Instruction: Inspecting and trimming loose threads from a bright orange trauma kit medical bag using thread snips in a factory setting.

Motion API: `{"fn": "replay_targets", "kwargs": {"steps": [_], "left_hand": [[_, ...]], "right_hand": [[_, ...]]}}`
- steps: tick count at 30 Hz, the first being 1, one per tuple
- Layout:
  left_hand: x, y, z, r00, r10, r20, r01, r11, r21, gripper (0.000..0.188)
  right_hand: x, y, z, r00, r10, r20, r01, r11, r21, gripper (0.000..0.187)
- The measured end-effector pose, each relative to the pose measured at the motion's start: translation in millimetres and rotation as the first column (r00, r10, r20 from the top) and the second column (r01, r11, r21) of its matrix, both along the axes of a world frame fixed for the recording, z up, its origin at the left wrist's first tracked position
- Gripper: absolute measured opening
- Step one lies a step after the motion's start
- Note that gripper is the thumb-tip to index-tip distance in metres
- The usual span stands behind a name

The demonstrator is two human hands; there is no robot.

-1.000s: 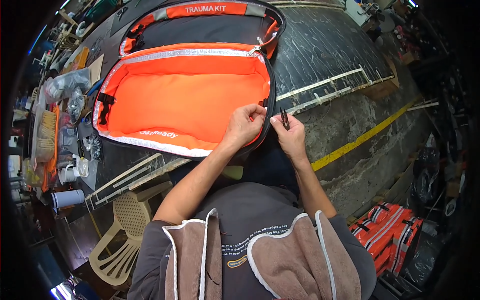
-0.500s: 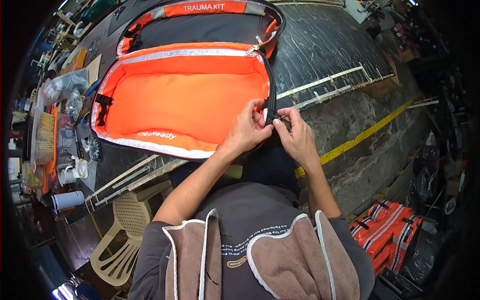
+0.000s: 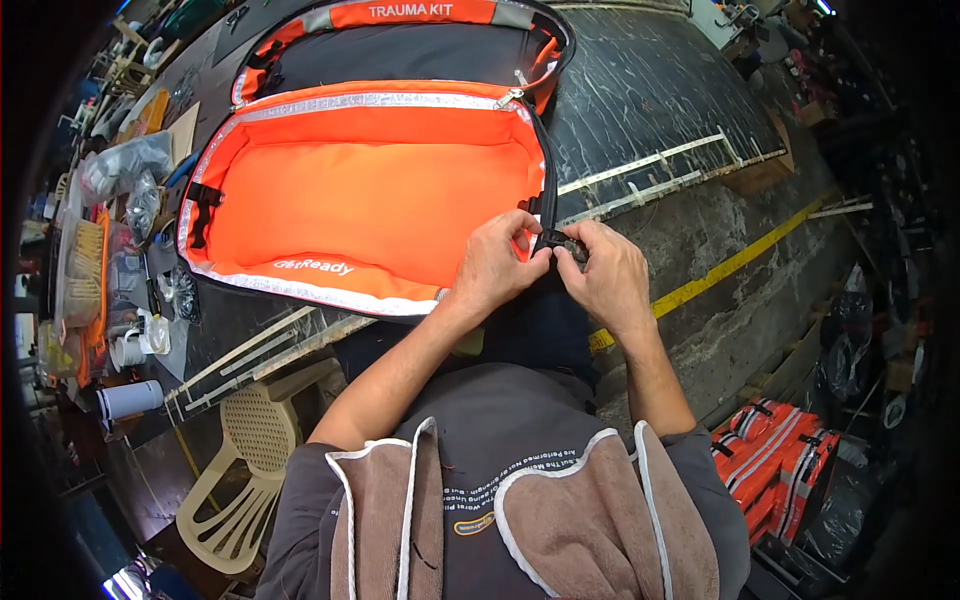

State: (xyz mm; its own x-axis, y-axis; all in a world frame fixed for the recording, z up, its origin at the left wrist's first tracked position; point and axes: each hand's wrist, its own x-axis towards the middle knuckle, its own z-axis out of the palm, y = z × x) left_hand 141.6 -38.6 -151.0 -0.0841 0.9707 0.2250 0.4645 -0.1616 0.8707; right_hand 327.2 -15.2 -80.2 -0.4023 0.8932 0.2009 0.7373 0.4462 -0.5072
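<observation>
An orange bag (image 3: 370, 200) with silver-grey trim and a black zipper edge lies open in front of me, its lid (image 3: 400, 52) folded back on the far side. At its near right corner, my left hand (image 3: 497, 262) is closed, with thumb and fingers pinching the black edging (image 3: 548, 238). Just right of it, my right hand (image 3: 615, 275) pinches a small dark piece (image 3: 573, 246) against that same edge. Its kind cannot be made out between the fingers. A black strap with a buckle (image 3: 205, 212) is fixed to the bag's left inner wall.
The bag rests on a black worktable (image 3: 640, 110) with a pale measuring strip along its near edge. Tubs and plastic bags (image 3: 125, 170) crowd the left, near a white cup (image 3: 130, 400). A beige plastic chair (image 3: 245, 470) stands at lower left; orange bags (image 3: 775, 465) lie at lower right.
My right hand has shifted slightly right, and more of the dark piece shows between its fingers. My left hand stays at the bag's corner, nearly unmoved.
</observation>
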Motion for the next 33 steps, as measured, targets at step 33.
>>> {"fn": "replay_targets", "kwargs": {"steps": [33], "left_hand": [[0.2,1.4,4.0,0.997,-0.012,0.074,0.021,0.992,-0.124,0.036]], "right_hand": [[-17.4,-0.2,10.1,0.973,0.001,0.232,-0.015,0.998,0.06,0.021]]}}
